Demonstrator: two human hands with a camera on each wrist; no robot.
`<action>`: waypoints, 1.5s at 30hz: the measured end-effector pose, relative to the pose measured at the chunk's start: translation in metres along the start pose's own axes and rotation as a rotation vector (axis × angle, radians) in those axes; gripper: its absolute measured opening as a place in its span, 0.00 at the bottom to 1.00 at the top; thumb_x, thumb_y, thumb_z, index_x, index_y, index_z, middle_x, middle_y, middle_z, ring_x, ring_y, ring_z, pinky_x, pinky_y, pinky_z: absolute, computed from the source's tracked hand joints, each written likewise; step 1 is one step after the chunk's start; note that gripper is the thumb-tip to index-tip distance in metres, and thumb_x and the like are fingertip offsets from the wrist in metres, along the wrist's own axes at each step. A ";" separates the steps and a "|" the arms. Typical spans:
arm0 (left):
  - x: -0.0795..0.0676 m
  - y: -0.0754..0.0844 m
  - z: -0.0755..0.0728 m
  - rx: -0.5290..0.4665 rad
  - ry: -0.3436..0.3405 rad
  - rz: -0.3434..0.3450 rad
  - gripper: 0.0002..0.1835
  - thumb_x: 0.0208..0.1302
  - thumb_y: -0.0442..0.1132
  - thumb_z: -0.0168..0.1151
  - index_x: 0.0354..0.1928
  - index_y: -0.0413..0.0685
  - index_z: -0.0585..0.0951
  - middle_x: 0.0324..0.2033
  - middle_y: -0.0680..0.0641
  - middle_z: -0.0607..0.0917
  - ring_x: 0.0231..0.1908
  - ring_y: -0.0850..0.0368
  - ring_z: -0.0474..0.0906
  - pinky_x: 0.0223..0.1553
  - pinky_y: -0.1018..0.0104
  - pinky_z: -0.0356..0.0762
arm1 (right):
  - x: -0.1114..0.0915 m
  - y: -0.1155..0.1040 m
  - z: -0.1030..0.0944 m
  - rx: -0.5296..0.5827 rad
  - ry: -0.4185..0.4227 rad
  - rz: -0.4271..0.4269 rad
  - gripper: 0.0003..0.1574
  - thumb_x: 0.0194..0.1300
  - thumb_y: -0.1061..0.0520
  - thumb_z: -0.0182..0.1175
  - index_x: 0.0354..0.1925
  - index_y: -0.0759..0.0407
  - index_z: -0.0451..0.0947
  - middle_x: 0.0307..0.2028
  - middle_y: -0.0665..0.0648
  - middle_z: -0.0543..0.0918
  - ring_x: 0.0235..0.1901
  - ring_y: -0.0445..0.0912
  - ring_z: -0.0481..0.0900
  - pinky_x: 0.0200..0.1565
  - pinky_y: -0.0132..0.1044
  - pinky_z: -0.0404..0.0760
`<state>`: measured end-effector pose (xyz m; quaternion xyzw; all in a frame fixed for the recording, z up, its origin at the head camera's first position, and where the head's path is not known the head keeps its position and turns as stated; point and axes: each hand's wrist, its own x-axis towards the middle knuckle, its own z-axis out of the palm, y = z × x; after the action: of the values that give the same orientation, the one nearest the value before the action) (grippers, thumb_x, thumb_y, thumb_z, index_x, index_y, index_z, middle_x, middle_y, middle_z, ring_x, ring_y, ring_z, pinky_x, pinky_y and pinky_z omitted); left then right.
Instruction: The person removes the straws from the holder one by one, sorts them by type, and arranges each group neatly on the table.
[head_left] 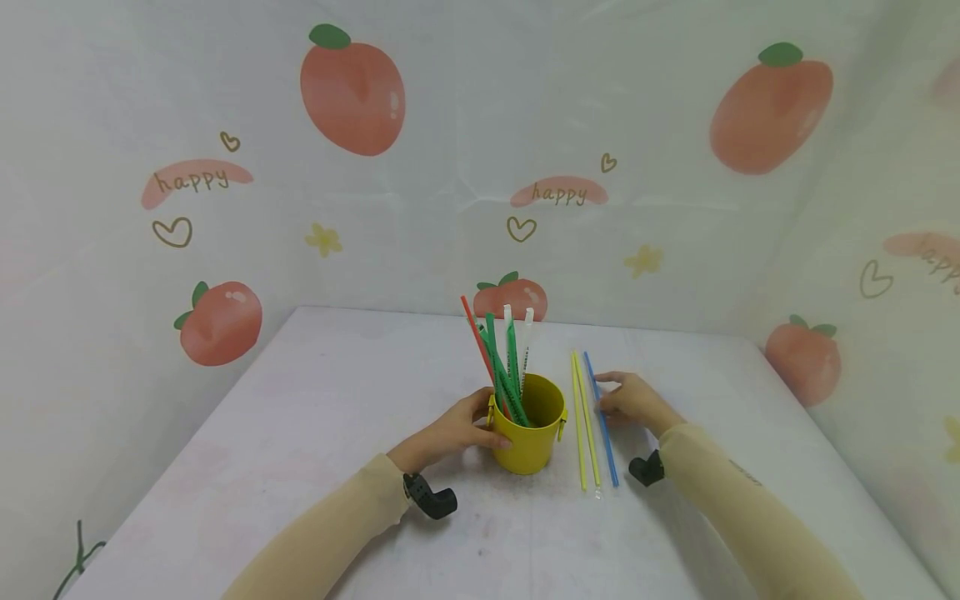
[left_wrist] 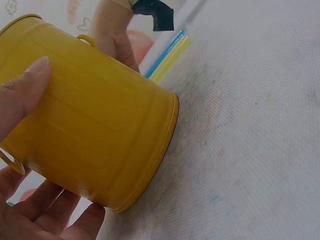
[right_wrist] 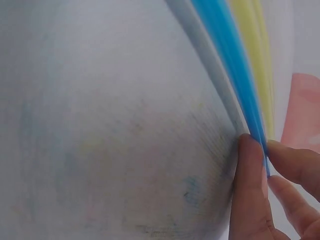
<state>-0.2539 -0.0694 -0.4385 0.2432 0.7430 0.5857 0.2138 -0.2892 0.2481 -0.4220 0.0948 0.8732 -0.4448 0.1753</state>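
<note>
My left hand (head_left: 457, 432) grips a yellow bucket (head_left: 527, 450) from its left side, thumb across the front and fingers around the back. In the left wrist view the bucket (left_wrist: 95, 110) fills much of the picture. Several green, red and white-wrapped straws (head_left: 501, 367) lean inside it. To its right, my right hand (head_left: 633, 402) pinches a blue straw (head_left: 606, 440) between thumb and fingers. The right wrist view shows the fingertips on both sides of the blue straw (right_wrist: 231, 50). Beside it lie yellow straws (head_left: 583, 425), roughly parallel to the blue one.
A pale cloth covers the table (head_left: 337, 375). Behind it hangs a white backdrop (head_left: 450, 100) printed with fruit, hearts and lettering. Black cameras (head_left: 431, 498) are worn on both wrists. A green string (head_left: 78, 554) shows at the lower left edge.
</note>
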 end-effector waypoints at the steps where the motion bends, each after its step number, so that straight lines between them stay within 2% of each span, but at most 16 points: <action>1: 0.000 0.000 0.000 0.001 0.001 -0.001 0.41 0.55 0.42 0.72 0.70 0.48 0.62 0.67 0.49 0.69 0.70 0.47 0.60 0.70 0.45 0.58 | 0.000 0.000 0.000 0.001 0.001 -0.002 0.43 0.59 0.68 0.62 0.71 0.61 0.60 0.47 0.66 0.78 0.37 0.46 0.79 0.40 0.35 0.85; 14: 0.000 0.000 -0.001 0.005 -0.007 0.001 0.43 0.55 0.42 0.72 0.71 0.48 0.61 0.68 0.49 0.68 0.71 0.47 0.60 0.70 0.44 0.57 | 0.002 0.000 0.004 -0.002 0.006 0.015 0.44 0.58 0.67 0.64 0.71 0.60 0.60 0.46 0.66 0.77 0.31 0.44 0.80 0.36 0.34 0.85; 22: 0.000 0.000 -0.001 0.010 -0.002 -0.001 0.43 0.55 0.44 0.72 0.71 0.48 0.61 0.68 0.49 0.68 0.71 0.46 0.59 0.70 0.43 0.57 | 0.006 0.001 0.004 -0.033 0.010 0.020 0.44 0.59 0.66 0.65 0.71 0.59 0.61 0.41 0.62 0.78 0.27 0.43 0.80 0.35 0.33 0.85; 28: 0.001 -0.001 -0.001 0.009 -0.003 0.001 0.43 0.55 0.44 0.72 0.70 0.49 0.62 0.68 0.49 0.68 0.71 0.46 0.59 0.70 0.44 0.58 | 0.005 0.002 0.006 -0.038 0.000 0.017 0.43 0.60 0.65 0.64 0.71 0.58 0.60 0.42 0.62 0.77 0.29 0.43 0.80 0.35 0.33 0.85; 35: 0.002 -0.002 -0.001 0.012 0.000 -0.003 0.42 0.55 0.43 0.72 0.69 0.48 0.62 0.67 0.49 0.69 0.71 0.47 0.60 0.70 0.44 0.57 | 0.006 0.001 0.006 -0.049 0.005 0.027 0.44 0.59 0.64 0.65 0.71 0.57 0.60 0.38 0.61 0.78 0.29 0.43 0.79 0.35 0.34 0.85; 45: 0.000 -0.001 0.000 0.011 -0.008 -0.007 0.43 0.56 0.43 0.71 0.71 0.50 0.60 0.69 0.50 0.67 0.71 0.47 0.59 0.70 0.43 0.56 | 0.003 0.001 0.006 -0.050 0.004 0.034 0.44 0.60 0.63 0.65 0.71 0.57 0.60 0.43 0.62 0.77 0.29 0.43 0.80 0.35 0.33 0.85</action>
<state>-0.2544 -0.0696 -0.4391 0.2443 0.7460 0.5800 0.2177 -0.2905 0.2439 -0.4268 0.1059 0.8826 -0.4197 0.1835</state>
